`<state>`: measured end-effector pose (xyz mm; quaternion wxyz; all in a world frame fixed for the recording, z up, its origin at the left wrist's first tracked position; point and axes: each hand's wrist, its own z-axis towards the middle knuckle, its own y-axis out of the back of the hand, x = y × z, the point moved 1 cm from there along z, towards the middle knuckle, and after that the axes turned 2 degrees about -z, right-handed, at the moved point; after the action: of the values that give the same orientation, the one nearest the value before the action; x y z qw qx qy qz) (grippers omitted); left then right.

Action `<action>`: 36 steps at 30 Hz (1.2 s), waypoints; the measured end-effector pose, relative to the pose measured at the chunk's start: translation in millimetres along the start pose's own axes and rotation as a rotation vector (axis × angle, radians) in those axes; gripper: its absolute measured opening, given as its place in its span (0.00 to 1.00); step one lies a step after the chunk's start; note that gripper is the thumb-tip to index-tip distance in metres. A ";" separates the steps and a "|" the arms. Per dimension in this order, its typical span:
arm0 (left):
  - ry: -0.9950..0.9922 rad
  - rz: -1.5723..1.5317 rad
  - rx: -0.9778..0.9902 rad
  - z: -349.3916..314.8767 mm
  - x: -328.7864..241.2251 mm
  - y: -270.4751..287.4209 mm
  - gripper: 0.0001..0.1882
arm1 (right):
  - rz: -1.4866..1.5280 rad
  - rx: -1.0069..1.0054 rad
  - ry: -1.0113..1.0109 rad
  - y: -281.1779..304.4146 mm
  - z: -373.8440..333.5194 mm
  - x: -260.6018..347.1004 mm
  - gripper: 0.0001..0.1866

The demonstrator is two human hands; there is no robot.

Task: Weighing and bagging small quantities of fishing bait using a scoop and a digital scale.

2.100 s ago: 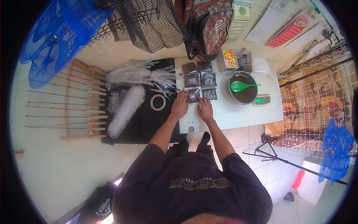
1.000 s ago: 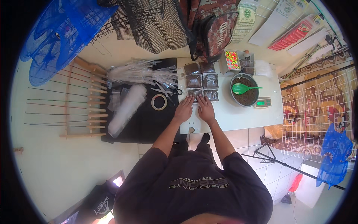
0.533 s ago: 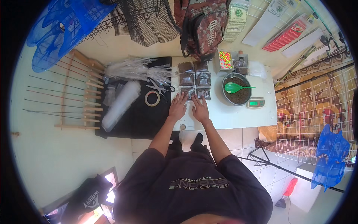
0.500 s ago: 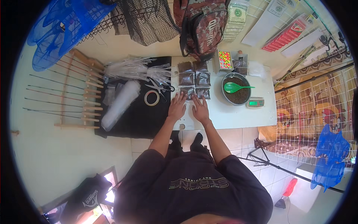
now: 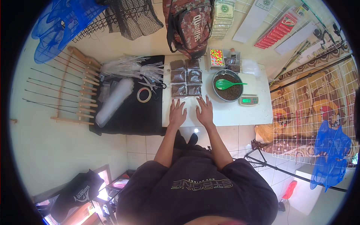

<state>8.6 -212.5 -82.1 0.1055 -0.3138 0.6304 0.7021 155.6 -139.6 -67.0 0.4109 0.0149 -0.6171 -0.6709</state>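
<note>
Several clear plastic bags filled with dark brown grains lie in two columns of three rows on the white table. At the near left bag's front edge rests my left hand, fingers stretched out and holding nothing. My right hand lies flat on the table just in front of the near right bag, its fingers spread. To the right stands a grey bowl of the same kind of dark grains, with a green spoon lying on top.
Right of the bowl is a small digital scale; behind it, a box of bright pellets. A black cloth on the left bears scissors, a tape roll and clear plastic sleeves. A camouflage backpack hangs behind.
Both hands have drawn back toward me from the near bags, and the right fingers have come off its bag. The view has shifted slightly, while the bags keep their layout.
</note>
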 end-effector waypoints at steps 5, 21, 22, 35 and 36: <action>-0.046 -0.065 0.030 11.0 -17.1 13.2 0.18 | -0.010 -0.126 0.010 26.2 3.1 -2.2 0.19; -0.261 -0.153 -0.067 66.7 -81.6 9.7 0.19 | 0.040 -0.300 0.006 62.7 33.6 -42.2 0.15; -0.275 -0.183 -0.101 70.9 -87.2 9.5 0.18 | 0.067 -0.310 0.018 67.5 35.8 -45.2 0.15; -0.280 -0.150 -0.243 142.1 -213.2 -65.4 0.11 | 0.157 -0.305 0.025 148.2 71.7 -182.5 0.14; -0.290 -0.147 -0.243 148.4 -225.9 -72.8 0.11 | 0.175 -0.295 0.008 155.7 74.8 -195.1 0.14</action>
<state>178.9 -2.1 -11.0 0.2075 -0.2653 0.4946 0.8012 328.3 48.0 -13.4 0.4679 -0.0965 -0.5092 -0.7159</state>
